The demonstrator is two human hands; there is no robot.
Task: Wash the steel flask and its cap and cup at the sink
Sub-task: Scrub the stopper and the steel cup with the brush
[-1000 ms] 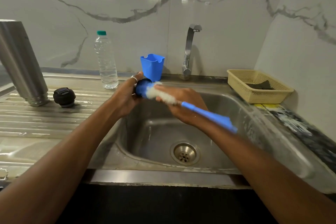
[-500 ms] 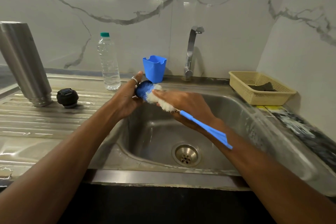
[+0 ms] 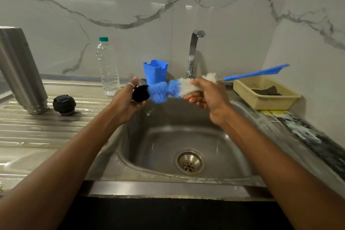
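Sink (image 3: 186,117): near centre; wet basin with drain (image 3: 189,161) at the bottom, no stream from above.
Left hand (image 3: 128,99): above the sink's left edge; curls round the cup, ring on one finger.
Cup (image 3: 140,93): dark, on its side in the left hand, mouth turned right toward the brush; held over the basin, not in it.
Brush (image 3: 160,92): level between the hands; blue bristle tip at the cup's mouth, touching or just outside, cannot tell which; handle points far right, over the basket.
Right hand (image 3: 207,97): wet; closes round the white bristles, right of the cup.
Just changed: brush head drawn out of the cup; half a second ago buried in it, hands close together; now apart, full bristle length showing.
Also different: handle swung from a slant down to the near right up to the far right; drops now falling under the blue bristles.
Meaning: probably end of the inside scrub of the cup, or a pause in it; rinse not yet done.
Cap (image 3: 64,104): black, on the drainboard (image 3: 37,129) at left, untouched, same spot as before.
Flask (image 3: 20,69): upright just left of the cap, also unmoved; likely awaiting its turn.
Far: bottle (image 3: 108,69), blue holder (image 3: 155,72), tap (image 3: 193,52), then basket (image 3: 268,101) with sponge (image 3: 267,91) at right.
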